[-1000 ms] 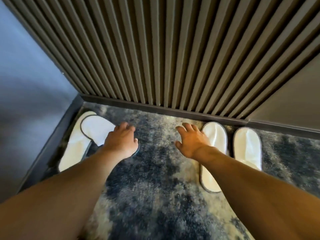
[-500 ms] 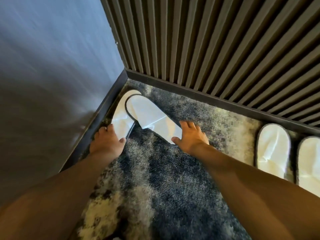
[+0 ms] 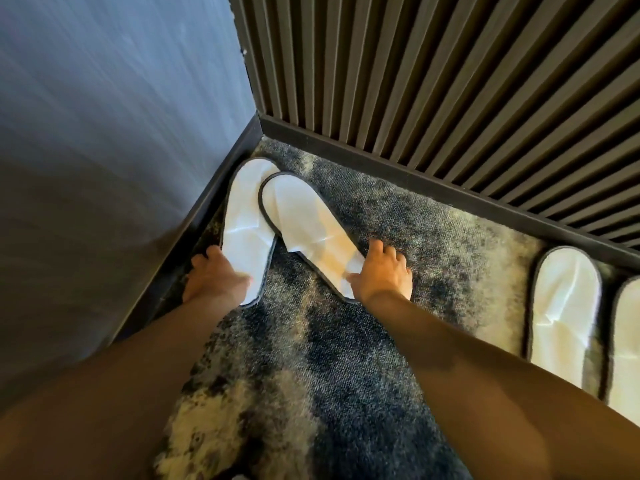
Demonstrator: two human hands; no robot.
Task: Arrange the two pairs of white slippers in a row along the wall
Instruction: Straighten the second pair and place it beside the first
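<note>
Hands gripped the corner pair: left hand (image 3: 216,277) on the heel of the slipper by the baseboard (image 3: 247,216), right hand (image 3: 382,271) on the heel of the skewed slipper (image 3: 304,223) whose toe overlapped it, which looked next to be swung square to the slatted wall (image 3: 450,74).

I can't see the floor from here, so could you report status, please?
Left hand on corner slipper. Right hand on crossed slipper. Other pair lined up.

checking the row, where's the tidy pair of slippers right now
In the head view, the tidy pair sits at far right, toes to the slatted wall.

Single head-worn view, steeply downward, close over a carpeted corner (image 3: 311,341).
</note>
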